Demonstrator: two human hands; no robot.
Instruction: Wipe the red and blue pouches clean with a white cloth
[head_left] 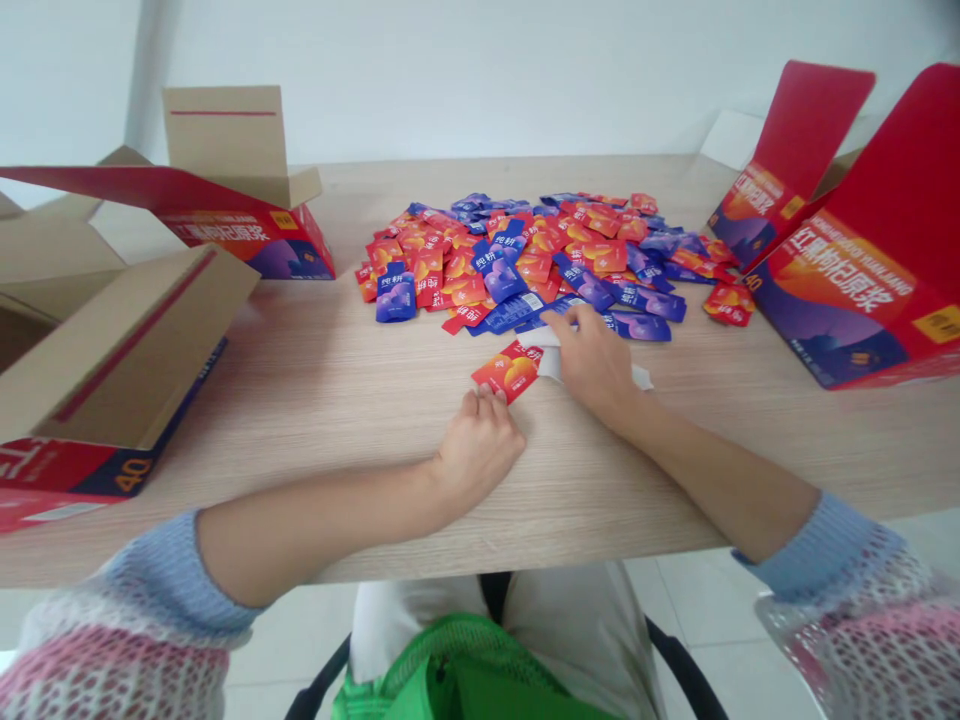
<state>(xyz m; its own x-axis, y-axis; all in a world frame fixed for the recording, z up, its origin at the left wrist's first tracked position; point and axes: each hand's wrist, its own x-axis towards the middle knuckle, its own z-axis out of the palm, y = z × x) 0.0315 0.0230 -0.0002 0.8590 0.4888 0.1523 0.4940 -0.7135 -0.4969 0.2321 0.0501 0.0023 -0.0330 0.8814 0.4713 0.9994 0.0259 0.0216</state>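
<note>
A red pouch with orange fruit print (pixel 510 371) lies on the table between my hands. My left hand (pixel 482 440) is closed, its fingertips gripping the pouch's lower edge. My right hand (pixel 592 362), also closed, pinches a white tissue or wipe (pixel 551 362) against the pouch's upper right end; part of the white piece sticks out beyond the palm. Just behind my hands spreads a heap of red pouches (pixel 465 289) and blue-purple pouches (pixel 497 270). One blue pouch (pixel 396 295) stands out at the heap's left edge.
Open cartons with raised flaps flank the heap: one at the back left (pixel 247 235), one at the near left (pixel 97 480), and two at the right (pixel 847 290) (pixel 750 215). The table's front edge (pixel 420 570) runs close below my forearms. A wall stands behind.
</note>
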